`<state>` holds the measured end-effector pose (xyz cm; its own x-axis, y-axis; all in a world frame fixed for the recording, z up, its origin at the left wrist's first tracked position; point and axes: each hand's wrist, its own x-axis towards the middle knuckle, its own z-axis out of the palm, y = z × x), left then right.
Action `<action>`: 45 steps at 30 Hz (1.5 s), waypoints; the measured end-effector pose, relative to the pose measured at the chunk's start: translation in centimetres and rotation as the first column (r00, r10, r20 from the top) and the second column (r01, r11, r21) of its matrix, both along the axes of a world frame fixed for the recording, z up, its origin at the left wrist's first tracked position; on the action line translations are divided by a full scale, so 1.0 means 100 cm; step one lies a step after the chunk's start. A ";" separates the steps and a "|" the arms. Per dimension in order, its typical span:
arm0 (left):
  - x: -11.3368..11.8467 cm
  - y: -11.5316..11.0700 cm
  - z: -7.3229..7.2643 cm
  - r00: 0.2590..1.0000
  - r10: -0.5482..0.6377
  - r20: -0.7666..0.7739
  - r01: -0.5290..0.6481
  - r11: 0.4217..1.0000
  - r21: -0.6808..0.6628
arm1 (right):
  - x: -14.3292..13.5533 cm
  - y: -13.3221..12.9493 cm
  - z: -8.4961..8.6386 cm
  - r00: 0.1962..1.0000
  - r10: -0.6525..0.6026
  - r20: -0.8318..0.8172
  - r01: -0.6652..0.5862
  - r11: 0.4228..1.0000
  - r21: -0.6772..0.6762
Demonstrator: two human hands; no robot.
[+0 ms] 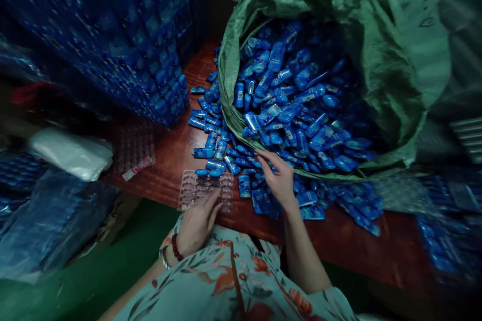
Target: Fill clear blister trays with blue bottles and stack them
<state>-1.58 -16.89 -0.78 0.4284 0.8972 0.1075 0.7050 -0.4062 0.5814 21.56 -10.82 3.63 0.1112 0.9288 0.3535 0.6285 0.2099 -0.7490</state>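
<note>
A clear plastic blister tray (pixel 228 193) lies at the table's front edge. Two small blue bottles (pixel 214 173) show at its back rim; most of its visible pockets hold nothing. My left hand (pixel 198 223) rests over the tray's front, fingers stretched out together and nothing visibly held. To the right, my right hand (pixel 277 178) has thumb and forefinger pinched at the front rim of a large green woven sack (pixel 231 77). The sack lies open towards me, full of small blue shrink-wrapped bottles (pixel 278 55). More blue bottles (pixel 220 149) are spilled between sack and tray.
Tall stacks of packed blue bottles (pixel 150 55) rise at the back left of the reddish wooden table (pixel 167 168). Another clear tray (pixel 135 148) and white plastic bags (pixel 71 153) lie left. Loose bottles (pixel 357 205) spread along the right front, near further packed trays (pixel 437 246).
</note>
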 end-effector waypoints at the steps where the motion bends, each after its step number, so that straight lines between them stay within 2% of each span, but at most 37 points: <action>1: -0.005 0.007 0.002 1.000 0.029 -0.012 -0.029 0.999 0.034 | 0.006 -0.011 0.001 0.999 -0.052 0.002 0.052 0.999 0.001; 3: -0.018 0.019 0.000 0.989 0.134 -0.064 -0.126 0.985 0.116 | 0.012 -0.031 -0.005 0.992 -0.128 0.013 0.129 0.991 -0.023; 5: -0.030 0.028 -0.010 0.970 0.214 -0.119 -0.193 0.967 0.167 | 0.012 -0.042 -0.017 0.990 -0.142 0.019 0.143 0.987 -0.067; 6: -0.034 0.029 -0.017 0.967 0.213 -0.137 -0.188 0.967 0.171 | 0.009 -0.043 -0.022 0.992 -0.126 0.020 0.127 0.988 -0.087; 9: -0.034 0.024 -0.036 0.984 0.105 -0.146 -0.085 0.987 0.139 | -0.010 -0.031 -0.033 0.999 -0.008 0.054 0.014 0.993 -0.117; 12: -0.024 0.010 -0.043 0.988 0.077 -0.131 -0.061 0.991 0.119 | -0.033 -0.002 -0.030 0.946 0.166 0.280 -0.121 0.978 -0.170; 15: -0.020 0.003 -0.035 0.980 0.150 -0.128 -0.137 0.985 0.108 | -0.051 0.029 -0.025 0.759 0.320 0.567 -0.196 0.943 -0.269; 17: -0.026 0.008 -0.026 0.968 0.241 -0.063 -0.234 0.967 0.102 | -0.058 0.044 -0.024 0.646 0.401 0.649 -0.228 0.913 -0.337; 19: -0.035 0.026 -0.017 0.948 0.312 0.063 -0.317 0.941 0.120 | -0.060 0.055 -0.027 0.580 0.471 0.664 -0.263 0.880 -0.394; 21: -0.042 0.055 -0.009 0.936 0.304 0.177 -0.331 0.930 0.157 | -0.061 0.063 -0.031 0.546 0.518 0.659 -0.298 0.855 -0.425; 22: -0.043 0.073 -0.006 0.943 0.268 0.195 -0.302 0.938 0.172 | -0.061 0.065 -0.033 0.539 0.531 0.654 -0.314 0.847 -0.429; 24: -0.042 0.111 -0.002 0.979 0.161 0.121 -0.182 0.966 0.184 | -0.061 0.068 -0.035 0.544 0.531 0.650 -0.320 0.847 -0.424; 25: -0.039 0.129 0.000 0.997 0.077 0.025 -0.080 0.983 0.167 | -0.061 0.068 -0.035 0.553 0.523 0.649 -0.316 0.852 -0.417; 27: -0.031 0.160 0.001 0.980 -0.091 -0.177 0.102 0.993 0.056 | -0.057 0.066 -0.031 0.602 0.481 0.637 -0.301 0.876 -0.377; 29: -0.024 0.179 -0.001 0.942 -0.186 -0.278 0.181 0.982 -0.045 | -0.049 0.058 -0.025 0.709 0.395 0.585 -0.260 0.917 -0.303; 31: -0.019 0.187 -0.006 0.940 -0.190 -0.283 0.174 0.981 -0.081 | -0.037 0.049 -0.019 0.840 0.268 0.472 -0.180 0.958 -0.224; 32: -0.018 0.188 -0.009 0.946 -0.177 -0.271 0.160 0.983 -0.087 | -0.031 0.044 -0.017 0.887 0.211 0.410 -0.138 0.970 -0.201; 34: -0.019 0.186 -0.016 0.959 -0.149 -0.243 0.127 0.987 -0.102 | -0.021 0.035 -0.018 0.933 0.145 0.329 -0.087 0.979 -0.185; 36: -0.023 0.180 -0.021 0.976 -0.103 -0.193 0.083 0.991 -0.109 | -0.016 0.031 -0.023 0.926 0.151 0.347 -0.085 0.976 -0.201; 39: -0.031 0.166 -0.021 0.995 -0.019 -0.097 0.008 0.994 -0.112 | -0.022 0.033 -0.032 0.860 0.185 0.476 -0.078 0.969 -0.236; 41: -0.036 0.154 -0.012 1.000 0.018 0.009 -0.016 0.991 -0.135 | -0.033 0.036 -0.031 0.852 0.134 0.507 -0.030 0.978 -0.207; 42: -0.038 0.147 -0.004 0.994 0.026 0.102 -0.009 0.986 -0.168 | -0.039 0.037 -0.027 0.878 0.090 0.470 -0.007 0.985 -0.174; 44: -0.040 0.132 0.016 0.945 0.042 0.324 0.048 0.963 -0.265 | -0.051 0.036 -0.013 0.961 0.078 0.264 -0.043 0.990 -0.134; 45: -0.039 0.125 0.027 0.906 0.056 0.420 0.090 0.943 -0.320 | -0.057 0.034 -0.004 0.985 0.131 0.116 -0.114 0.984 -0.140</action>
<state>-5.51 -4.43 1.94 0.4247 0.9052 -0.0161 0.3613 -0.1532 0.9198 15.83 -7.40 3.21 -0.0437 0.9720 0.2310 0.6942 0.1958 -0.6926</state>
